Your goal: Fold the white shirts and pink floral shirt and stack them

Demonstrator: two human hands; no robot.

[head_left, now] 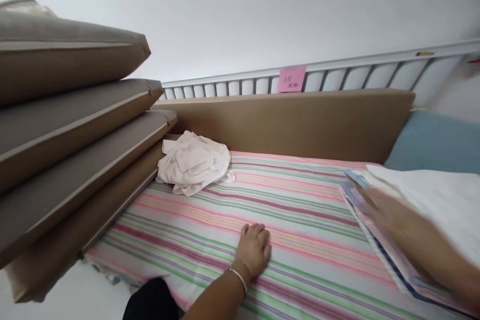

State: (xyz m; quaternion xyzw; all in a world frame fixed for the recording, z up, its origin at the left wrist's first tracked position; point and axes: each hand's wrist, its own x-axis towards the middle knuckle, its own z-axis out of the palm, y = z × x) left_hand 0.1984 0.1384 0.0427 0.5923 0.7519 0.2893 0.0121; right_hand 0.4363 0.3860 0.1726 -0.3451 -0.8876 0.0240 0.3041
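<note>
My left hand point(253, 250), with a silver bracelet at the wrist, rests palm down on a striped sheet point(300, 205). Its fingers lie on the cloth and hold nothing. At the right, my right hand point(386, 215) is smeared by motion over the edge of a pile of folded cloths point(356, 190) in pale blue, pink, white and navy. Whether its fingers grip that edge cannot be made out. A crumpled off-white cloth point(193, 162) lies on the sheet's far left part.
Thick brown and grey cushions point(82, 130) are stacked at the left. Behind the sheet stands a long brown padded board point(292, 125) against a white railing point(337, 80) bearing a pink note point(292, 79). White fabric point(442, 200) and a light blue surface point(438, 142) are on the right.
</note>
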